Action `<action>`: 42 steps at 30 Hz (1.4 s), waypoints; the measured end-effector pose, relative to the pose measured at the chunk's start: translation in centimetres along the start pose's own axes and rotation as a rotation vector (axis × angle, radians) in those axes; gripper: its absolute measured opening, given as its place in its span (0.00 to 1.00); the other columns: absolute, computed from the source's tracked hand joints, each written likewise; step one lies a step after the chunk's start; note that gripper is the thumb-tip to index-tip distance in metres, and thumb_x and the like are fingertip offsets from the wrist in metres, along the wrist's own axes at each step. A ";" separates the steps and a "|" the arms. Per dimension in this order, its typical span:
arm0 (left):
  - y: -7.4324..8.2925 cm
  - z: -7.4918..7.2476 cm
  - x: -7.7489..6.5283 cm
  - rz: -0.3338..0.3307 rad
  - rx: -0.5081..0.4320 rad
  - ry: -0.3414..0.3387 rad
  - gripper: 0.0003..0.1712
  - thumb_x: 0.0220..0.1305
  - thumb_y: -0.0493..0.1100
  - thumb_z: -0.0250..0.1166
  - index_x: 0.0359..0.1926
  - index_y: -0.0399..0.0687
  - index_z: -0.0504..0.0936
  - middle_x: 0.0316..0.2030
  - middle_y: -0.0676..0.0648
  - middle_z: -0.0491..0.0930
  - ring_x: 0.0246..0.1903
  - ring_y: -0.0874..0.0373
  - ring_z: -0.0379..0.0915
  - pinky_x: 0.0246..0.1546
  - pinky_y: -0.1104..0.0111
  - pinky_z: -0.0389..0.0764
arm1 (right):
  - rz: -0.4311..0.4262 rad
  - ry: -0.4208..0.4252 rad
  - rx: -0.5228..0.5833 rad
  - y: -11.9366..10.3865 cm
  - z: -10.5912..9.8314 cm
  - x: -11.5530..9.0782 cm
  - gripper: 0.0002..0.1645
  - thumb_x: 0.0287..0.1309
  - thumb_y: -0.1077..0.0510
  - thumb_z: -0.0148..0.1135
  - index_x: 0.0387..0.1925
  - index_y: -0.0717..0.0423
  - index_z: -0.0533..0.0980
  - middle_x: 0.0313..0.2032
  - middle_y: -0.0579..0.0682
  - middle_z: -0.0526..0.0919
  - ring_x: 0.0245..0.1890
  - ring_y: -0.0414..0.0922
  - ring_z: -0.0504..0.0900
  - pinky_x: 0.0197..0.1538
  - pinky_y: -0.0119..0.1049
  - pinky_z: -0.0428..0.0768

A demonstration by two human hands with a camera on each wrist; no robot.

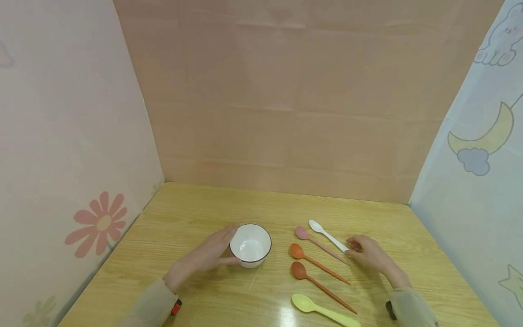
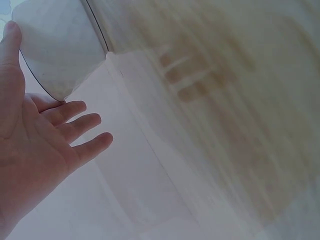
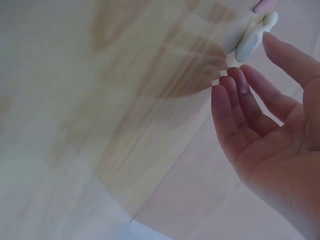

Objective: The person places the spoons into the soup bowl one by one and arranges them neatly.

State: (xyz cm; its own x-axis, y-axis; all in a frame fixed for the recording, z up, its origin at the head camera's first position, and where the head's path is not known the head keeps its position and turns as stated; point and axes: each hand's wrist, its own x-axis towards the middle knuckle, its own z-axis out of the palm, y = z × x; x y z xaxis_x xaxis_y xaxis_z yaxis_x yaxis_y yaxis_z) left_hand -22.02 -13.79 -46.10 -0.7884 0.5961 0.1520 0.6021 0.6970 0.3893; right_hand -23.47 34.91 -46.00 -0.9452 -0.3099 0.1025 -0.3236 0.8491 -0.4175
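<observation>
Brown backdrop (image 1: 294, 91) at twelve o'clock, flower-printed wall (image 1: 61, 136) toward ten, moon-printed wall (image 1: 470, 204) toward two, wooden table (image 1: 196, 204) spread out beneath. With the white bowl (image 1: 250, 245) as the centre of the dial, left hand (image 1: 208, 252) at nine o'clock: thumb at the rim's seven-thirty, forefinger at ten-thirty, gripping the bowl between them, remaining fingers straight and away from the bowl in the left wrist view. Probably a light, steadying hold, given the bowl upright and apparently resting on the table.

Right hand (image 1: 369, 254) at three o'clock: fingers loosely bent, not closed around anything, thumb tip at the handle end of the white spoon (image 1: 335, 240). Firm contact there: impossible to tell. Fingertips low, likely because of so flat a handle.

Below the white spoon, in order from three toward five o'clock: pink spoon (image 1: 323, 247), orange spoon (image 1: 310, 260), dark orange spoon (image 1: 316, 284), yellow spoon (image 1: 323, 311). Heads bowlward, handles toward four o'clock, an arrangement probably suiting the right hand; gaps between, probably for picking out singly.
</observation>
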 end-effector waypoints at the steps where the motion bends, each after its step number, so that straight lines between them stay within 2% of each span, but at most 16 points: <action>1: 0.0 0.0 0.0 -0.001 -0.002 0.000 0.55 0.64 0.66 0.61 0.74 0.27 0.54 0.73 0.29 0.58 0.72 0.34 0.57 0.69 0.42 0.64 | 0.000 0.000 -0.004 0.0 0.0 0.1 0.23 0.57 0.55 0.71 0.47 0.69 0.79 0.39 0.54 0.84 0.38 0.46 0.81 0.39 0.35 0.81; 19: 0.0 0.2 0.1 -0.007 0.005 -0.005 0.56 0.64 0.67 0.61 0.74 0.28 0.54 0.73 0.30 0.58 0.72 0.35 0.57 0.70 0.43 0.64 | -0.011 -0.028 0.033 -0.4 0.4 0.9 0.15 0.55 0.59 0.71 0.41 0.65 0.80 0.35 0.50 0.83 0.35 0.41 0.78 0.37 0.30 0.78; 36: -0.2 0.3 0.2 -0.007 0.006 -0.008 0.55 0.64 0.65 0.61 0.75 0.30 0.53 0.74 0.31 0.57 0.73 0.36 0.57 0.71 0.43 0.63 | -0.010 -0.031 0.036 -0.5 0.5 1.4 0.14 0.53 0.61 0.72 0.39 0.65 0.80 0.33 0.50 0.83 0.33 0.40 0.77 0.35 0.29 0.75; 42: -0.2 0.4 0.1 -0.007 -0.003 -0.003 0.55 0.64 0.66 0.61 0.74 0.29 0.54 0.74 0.31 0.58 0.73 0.36 0.56 0.71 0.43 0.63 | -0.009 -0.042 0.040 -0.6 0.6 1.5 0.11 0.53 0.63 0.71 0.38 0.64 0.80 0.32 0.49 0.83 0.31 0.36 0.75 0.34 0.28 0.74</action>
State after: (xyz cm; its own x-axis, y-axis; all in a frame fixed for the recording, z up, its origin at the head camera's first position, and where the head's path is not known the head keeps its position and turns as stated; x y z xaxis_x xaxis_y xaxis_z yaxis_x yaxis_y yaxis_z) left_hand -22.19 -13.71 -46.50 -0.7923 0.5922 0.1465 0.5961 0.7002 0.3930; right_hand -24.71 33.69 -46.16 -0.9395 -0.3357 0.0685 -0.3291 0.8286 -0.4529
